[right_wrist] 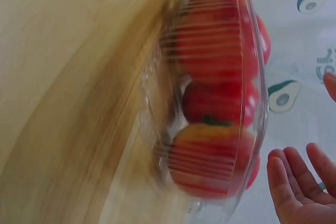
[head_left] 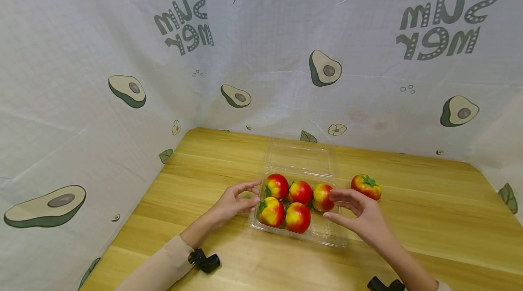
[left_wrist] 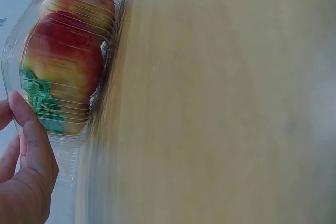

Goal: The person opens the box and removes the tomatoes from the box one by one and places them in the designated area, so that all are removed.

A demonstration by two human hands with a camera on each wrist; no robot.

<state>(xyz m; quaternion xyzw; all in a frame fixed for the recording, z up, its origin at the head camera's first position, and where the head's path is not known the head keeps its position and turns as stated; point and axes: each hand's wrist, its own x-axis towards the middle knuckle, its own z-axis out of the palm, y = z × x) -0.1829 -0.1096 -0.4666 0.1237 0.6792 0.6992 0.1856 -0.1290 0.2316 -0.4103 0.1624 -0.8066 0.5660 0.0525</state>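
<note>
Several red-and-yellow tomatoes (head_left: 298, 218) with green leafy tops sit in two rows in a clear plastic box (head_left: 327, 233). My left hand (head_left: 230, 200) is at the box's left side, thumb and fingers spread along the rim. In the left wrist view, one fingertip of that hand (left_wrist: 34, 166) lies right at the rim near a green top. My right hand (head_left: 365, 214) hovers over the box's right end, fingers apart, beside the rightmost tomato (head_left: 321, 197). The right wrist view shows this hand (right_wrist: 304, 192) with fingers extended and nothing held. Another tomato (head_left: 360, 185) lies outside, right of the box.
The box's hinged lid (head_left: 300, 157) lies folded back toward the far edge of the wooden table (head_left: 429, 209). A white curtain (head_left: 278, 32) printed with avocados hangs behind and along the left side. Black mounts (head_left: 205, 261) sit at both wrists.
</note>
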